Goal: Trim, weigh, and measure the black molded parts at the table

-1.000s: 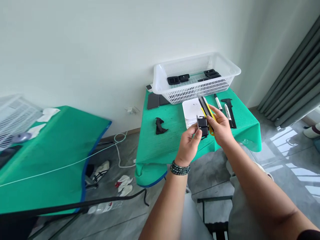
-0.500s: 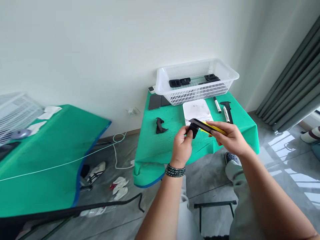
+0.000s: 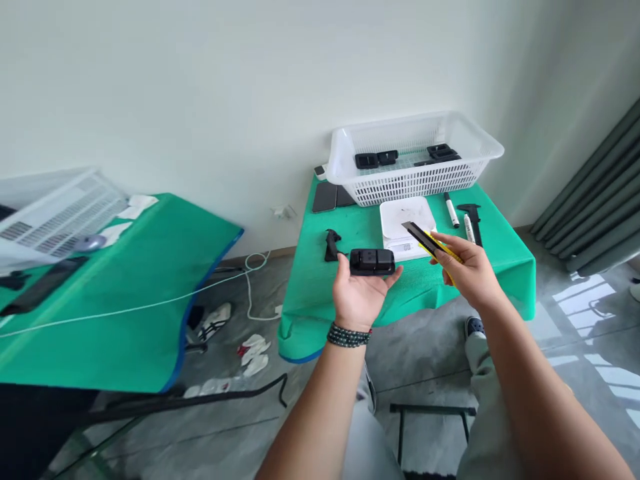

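A black rectangular plastic part rests across the fingers of my left hand, which is palm up with the thumb at the part's left end. My right hand grips a yellow-and-black utility knife, its blade out and pointing up and left. The blade is apart from the plastic part and stands over a white digital scale whose display seems to read zero. A small curled black piece lies on the green cloth left of the part.
A white plastic basket with several black parts stands at the back of the green-covered table. Phones, markers and a black caliper lie there too. A second green-covered table stands left, with a cord running across it.
My left hand has turned palm up, bringing the plastic part's broad face into view. The knife has come away from the part. The view has shifted slightly left.
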A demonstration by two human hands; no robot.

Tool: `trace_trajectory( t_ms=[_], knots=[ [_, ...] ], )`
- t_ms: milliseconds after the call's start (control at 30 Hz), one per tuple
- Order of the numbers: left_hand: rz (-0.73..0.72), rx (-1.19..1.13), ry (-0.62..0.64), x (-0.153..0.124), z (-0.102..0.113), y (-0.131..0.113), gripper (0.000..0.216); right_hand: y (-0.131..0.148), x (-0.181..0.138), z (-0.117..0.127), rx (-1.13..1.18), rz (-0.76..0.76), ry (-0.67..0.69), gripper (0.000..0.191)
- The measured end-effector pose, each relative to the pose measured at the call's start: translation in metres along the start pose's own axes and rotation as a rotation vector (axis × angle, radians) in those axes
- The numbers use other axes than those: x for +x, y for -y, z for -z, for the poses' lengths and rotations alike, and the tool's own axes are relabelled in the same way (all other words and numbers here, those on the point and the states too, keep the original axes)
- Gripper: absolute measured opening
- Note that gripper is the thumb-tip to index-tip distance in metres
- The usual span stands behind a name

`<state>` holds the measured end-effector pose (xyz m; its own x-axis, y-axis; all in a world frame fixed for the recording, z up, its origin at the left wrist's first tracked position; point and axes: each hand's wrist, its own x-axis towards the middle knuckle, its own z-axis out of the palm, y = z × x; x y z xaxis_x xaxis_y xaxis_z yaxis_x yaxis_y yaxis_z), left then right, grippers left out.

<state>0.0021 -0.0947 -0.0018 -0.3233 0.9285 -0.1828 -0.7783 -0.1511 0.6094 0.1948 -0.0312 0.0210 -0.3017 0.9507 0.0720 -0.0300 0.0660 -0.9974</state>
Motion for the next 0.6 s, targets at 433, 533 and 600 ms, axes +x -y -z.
trace_trajectory(
  t_ms=[433, 533, 600],
  knots=[
    [-0.278, 0.765, 0.196, -0.001, 0.03, -0.012, 0.046, 0.012, -0.024, -0.013, -0.089, 0.091, 0.184, 0.041],
    [-0.229, 0.698, 0.274, -0.016, 0.023, -0.018, 0.05, 0.0, -0.013, 0.0, -0.388, 0.109, -0.018, 0.035],
    [-0.189, 0.552, 0.297, -0.024, 0.016, -0.018, 0.051, -0.008, -0.004, 0.01, -0.511, 0.089, -0.163, 0.035]
  ],
)
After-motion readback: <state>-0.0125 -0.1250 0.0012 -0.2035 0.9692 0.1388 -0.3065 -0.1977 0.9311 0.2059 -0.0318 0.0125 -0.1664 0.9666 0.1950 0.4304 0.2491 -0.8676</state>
